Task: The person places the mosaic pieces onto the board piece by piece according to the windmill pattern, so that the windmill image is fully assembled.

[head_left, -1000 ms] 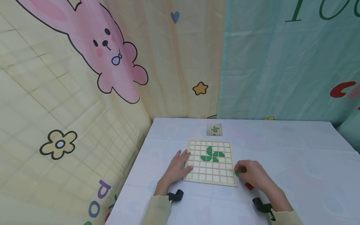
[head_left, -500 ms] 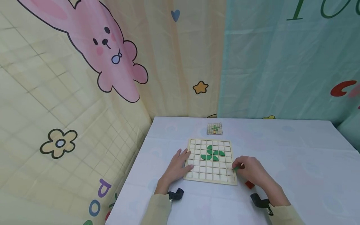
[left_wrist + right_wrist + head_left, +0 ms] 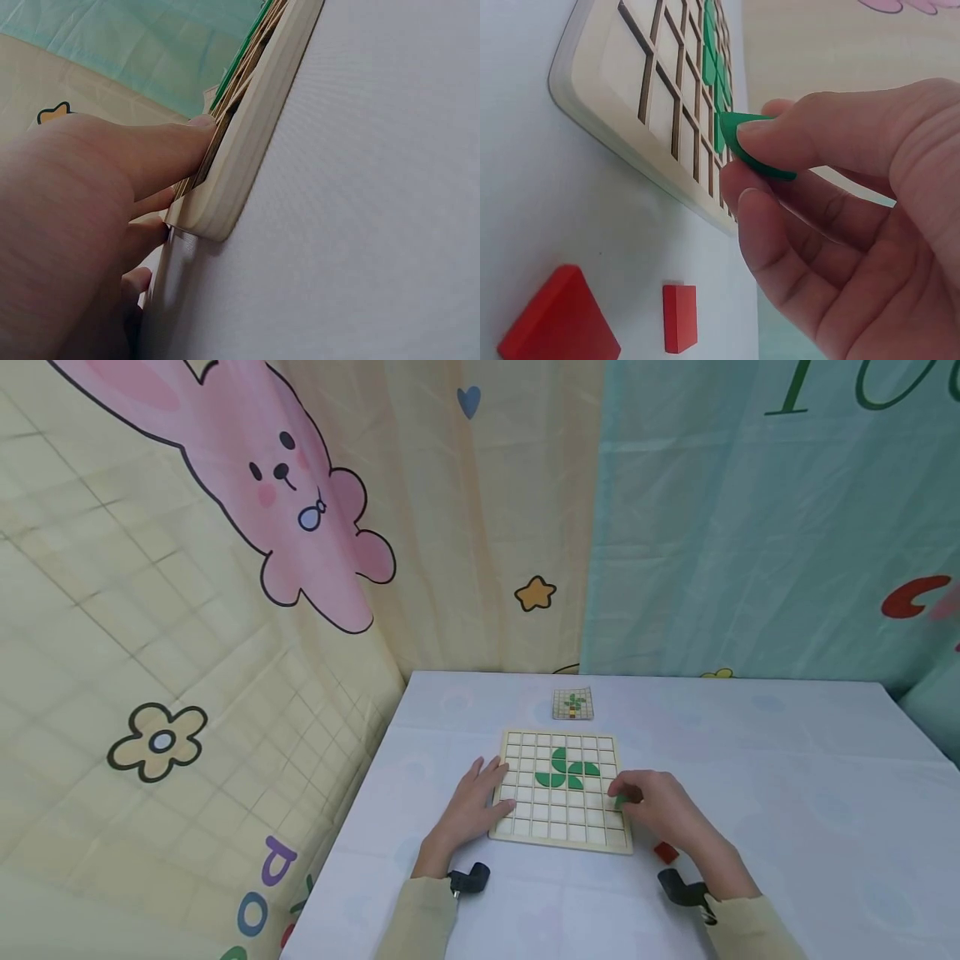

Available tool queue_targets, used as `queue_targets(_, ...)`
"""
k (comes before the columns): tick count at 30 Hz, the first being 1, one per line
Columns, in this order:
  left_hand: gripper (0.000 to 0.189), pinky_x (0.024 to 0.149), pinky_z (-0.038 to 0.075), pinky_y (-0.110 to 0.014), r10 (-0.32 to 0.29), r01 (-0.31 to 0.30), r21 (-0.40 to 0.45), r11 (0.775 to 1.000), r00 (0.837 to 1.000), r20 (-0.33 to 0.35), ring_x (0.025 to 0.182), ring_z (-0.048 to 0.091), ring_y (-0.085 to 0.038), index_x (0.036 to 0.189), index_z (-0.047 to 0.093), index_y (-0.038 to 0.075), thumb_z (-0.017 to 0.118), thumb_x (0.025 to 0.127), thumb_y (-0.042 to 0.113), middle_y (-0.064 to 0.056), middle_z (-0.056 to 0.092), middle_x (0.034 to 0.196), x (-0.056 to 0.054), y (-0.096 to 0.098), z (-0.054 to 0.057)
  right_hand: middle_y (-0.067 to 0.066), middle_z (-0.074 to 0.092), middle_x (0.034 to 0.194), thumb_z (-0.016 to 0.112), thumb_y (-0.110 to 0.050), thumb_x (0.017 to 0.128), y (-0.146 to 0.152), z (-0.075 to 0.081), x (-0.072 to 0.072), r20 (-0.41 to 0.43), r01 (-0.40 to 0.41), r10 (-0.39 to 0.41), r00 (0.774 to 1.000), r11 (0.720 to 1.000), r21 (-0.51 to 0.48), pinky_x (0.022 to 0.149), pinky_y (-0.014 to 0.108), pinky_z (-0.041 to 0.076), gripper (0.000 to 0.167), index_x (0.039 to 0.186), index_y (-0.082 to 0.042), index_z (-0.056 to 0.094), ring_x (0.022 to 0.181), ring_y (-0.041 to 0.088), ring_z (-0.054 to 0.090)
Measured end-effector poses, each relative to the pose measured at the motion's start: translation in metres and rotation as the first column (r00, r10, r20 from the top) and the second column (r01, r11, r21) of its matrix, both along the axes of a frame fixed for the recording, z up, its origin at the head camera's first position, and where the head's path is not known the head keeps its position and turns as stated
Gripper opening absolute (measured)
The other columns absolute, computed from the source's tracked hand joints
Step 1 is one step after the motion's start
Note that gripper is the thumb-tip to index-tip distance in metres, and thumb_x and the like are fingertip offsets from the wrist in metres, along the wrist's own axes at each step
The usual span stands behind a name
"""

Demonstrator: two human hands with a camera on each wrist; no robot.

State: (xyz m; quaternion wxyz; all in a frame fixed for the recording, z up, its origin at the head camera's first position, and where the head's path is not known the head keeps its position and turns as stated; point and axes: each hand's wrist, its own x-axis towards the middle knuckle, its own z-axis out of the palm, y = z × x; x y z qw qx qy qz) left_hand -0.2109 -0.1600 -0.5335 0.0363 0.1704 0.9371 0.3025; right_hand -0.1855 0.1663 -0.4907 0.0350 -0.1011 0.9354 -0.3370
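Note:
A wooden grid board (image 3: 551, 839) lies on the table, with several green quarter-circle pieces (image 3: 551, 780) set in a pinwheel shape near its middle. My left hand (image 3: 467, 806) rests on the board's left edge, fingers spread and straight; in the left wrist view the thumb (image 3: 169, 150) presses on the rim. Over the board's right side, my right hand (image 3: 660, 810) pinches another green quarter-circle piece (image 3: 731, 133) between thumb and fingers. That piece is partly hidden by the thumb in the right wrist view.
A small pattern card (image 3: 572, 703) lies behind the board, printed with a green shape and small coloured squares. Two red pieces, one larger (image 3: 562, 319) and one narrow (image 3: 680, 319), sit on the table beside the board's right edge. Printed curtains (image 3: 480, 527) hang behind the table.
My right hand has moved left and away from me, bringing the green piece from beside the board to over its right side. The left hand stays in place.

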Motion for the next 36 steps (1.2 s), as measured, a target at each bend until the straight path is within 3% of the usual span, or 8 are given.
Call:
queue_targets(21,0.067,0.121,0.015,-0.054,0.002,-0.002,-0.022,1.0,1.0,-0.008,0.154,0.006,-0.028,0.157,0.039,0.017,0.059,0.098,0.045,0.0,0.026,0.165,-0.002,-0.001,-0.005,-0.005,0.068,0.088,0.075,0.002,0.083,-0.018,-0.001,-0.011,-0.023,-0.024,0.023,0.999,0.999,-0.037,0.074,0.035,0.055,0.02,0.094,-0.015,0.073,0.081,0.015,0.06)
queue_targets(36,0.067,0.12,0.015,-0.055,0.002,-0.002,-0.013,1.0,1.0,-0.003,0.154,0.006,-0.029,0.157,0.039,0.017,0.06,0.099,0.042,0.0,0.026,0.165,-0.002,0.0,-0.003,-0.003,0.068,0.098,0.073,0.001,0.087,-0.031,-0.005,-0.017,-0.019,-0.015,0.015,1.0,1.0,-0.024,0.078,0.038,0.055,0.019,0.098,-0.015,0.077,0.086,0.016,0.06)
